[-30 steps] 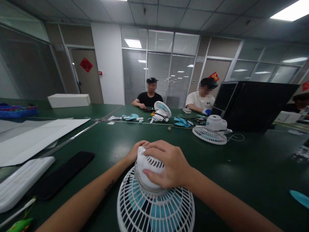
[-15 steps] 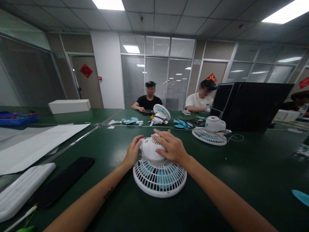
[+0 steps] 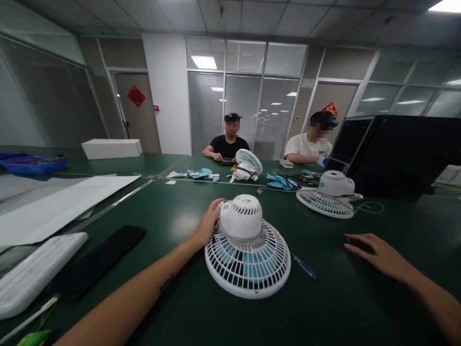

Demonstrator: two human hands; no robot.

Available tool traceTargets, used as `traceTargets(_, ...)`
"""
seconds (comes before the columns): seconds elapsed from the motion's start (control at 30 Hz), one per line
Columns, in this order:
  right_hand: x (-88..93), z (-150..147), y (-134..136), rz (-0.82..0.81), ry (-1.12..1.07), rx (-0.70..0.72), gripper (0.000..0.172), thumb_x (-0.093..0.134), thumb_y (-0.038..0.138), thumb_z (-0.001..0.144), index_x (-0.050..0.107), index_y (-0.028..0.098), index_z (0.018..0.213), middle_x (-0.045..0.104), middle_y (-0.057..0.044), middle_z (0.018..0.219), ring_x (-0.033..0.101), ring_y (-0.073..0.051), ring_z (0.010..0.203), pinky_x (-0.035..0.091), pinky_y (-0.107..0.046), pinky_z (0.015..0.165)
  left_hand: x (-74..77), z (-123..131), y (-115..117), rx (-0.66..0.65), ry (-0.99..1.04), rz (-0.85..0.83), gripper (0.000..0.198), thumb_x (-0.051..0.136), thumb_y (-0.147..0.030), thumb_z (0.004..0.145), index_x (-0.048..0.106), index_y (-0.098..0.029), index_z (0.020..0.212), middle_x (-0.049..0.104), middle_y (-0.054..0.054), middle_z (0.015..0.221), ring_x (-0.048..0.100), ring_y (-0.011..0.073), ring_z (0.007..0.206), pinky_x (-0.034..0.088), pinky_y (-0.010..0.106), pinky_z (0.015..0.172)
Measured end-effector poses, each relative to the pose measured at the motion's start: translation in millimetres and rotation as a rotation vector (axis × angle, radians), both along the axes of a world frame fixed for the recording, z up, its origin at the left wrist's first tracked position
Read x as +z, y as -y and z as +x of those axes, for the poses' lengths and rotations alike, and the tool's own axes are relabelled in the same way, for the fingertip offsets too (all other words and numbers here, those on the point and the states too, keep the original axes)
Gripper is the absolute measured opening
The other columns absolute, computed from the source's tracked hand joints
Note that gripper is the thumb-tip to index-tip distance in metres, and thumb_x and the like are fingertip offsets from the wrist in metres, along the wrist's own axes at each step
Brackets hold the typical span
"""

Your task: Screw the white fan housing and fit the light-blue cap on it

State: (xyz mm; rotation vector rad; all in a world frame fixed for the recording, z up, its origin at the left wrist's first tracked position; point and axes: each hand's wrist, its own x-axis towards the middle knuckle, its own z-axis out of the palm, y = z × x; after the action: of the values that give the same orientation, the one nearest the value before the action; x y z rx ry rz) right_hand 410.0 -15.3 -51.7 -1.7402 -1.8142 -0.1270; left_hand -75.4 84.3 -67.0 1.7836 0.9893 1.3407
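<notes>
A white fan [image 3: 240, 218] lies face down on the green table, its round grille and blue blades beneath the motor housing. My left hand [image 3: 209, 223] grips the left side of the housing, its fingers partly hidden behind it. Off to the right, my right hand [image 3: 378, 254] is held low at the table with thumb and index finger apart. A tiny speck [image 3: 347, 239] shows by its fingertips, too small to name. Between fan and right hand lies a screwdriver [image 3: 305, 267] with a blue handle.
A second fan [image 3: 326, 202] lies at the right, before a black case [image 3: 399, 154]. Farther back are a third fan [image 3: 248, 166] and blue blades [image 3: 279, 181]. Two people sit opposite. White sheets [image 3: 90, 197], a black phone-like slab [image 3: 104, 257] and a white bar [image 3: 39, 269] lie left.
My right hand has left the fan housing and moved right, down to the table. The screwdriver has come into view. My left hand remains on the housing. The view has shifted slightly.
</notes>
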Motion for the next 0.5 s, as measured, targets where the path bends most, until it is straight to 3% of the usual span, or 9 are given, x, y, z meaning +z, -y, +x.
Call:
traceTargets(0.1, -10.6, 3, 8, 0.027, -0.023, -0.016, 0.024, 0.058, 0.043, 0.088, 0.074, 0.026, 0.093, 0.071, -0.016, 0.095, 0.068, -0.027, 0.074, 0.052, -0.043, 0.063, 0.2, 0, 2, -0.001, 0.004, -0.016, 0.049, 0.034, -0.050, 0.094, 0.050, -0.020, 0.129, 0.058, 0.008, 0.135, 0.052, 0.0264, 0.127, 0.039, 0.039, 0.108)
traceTargets(0.3, -13.6, 2, 3, 0.047, -0.011, -0.032, 0.022, 0.054, 0.036, 0.088, 0.071, 0.024, 0.079, 0.070, -0.013, 0.083, 0.063, -0.026, 0.068, 0.047, -0.043, 0.066, 3.8, 0, 6, -0.005, 0.000, -0.030, 0.054, 0.035, -0.054, 0.093, 0.049, -0.018, 0.131, 0.059, 0.011, 0.133, 0.055, 0.0289, 0.123, 0.042, 0.042, 0.106)
traceTargets(0.5, -7.9, 15, -6, -0.043, -0.046, -0.079, 0.013, 0.062, 0.029, 0.078, 0.067, 0.024, 0.066, 0.065, -0.006, 0.060, 0.063, -0.025, 0.052, 0.046, -0.038, 0.052, 17.4, 6, 15, 0.037, -0.003, 0.041, 0.056, 0.035, -0.050, 0.093, 0.043, -0.017, 0.138, 0.047, 0.014, 0.146, 0.039, 0.0309, 0.138, 0.024, 0.049, 0.118)
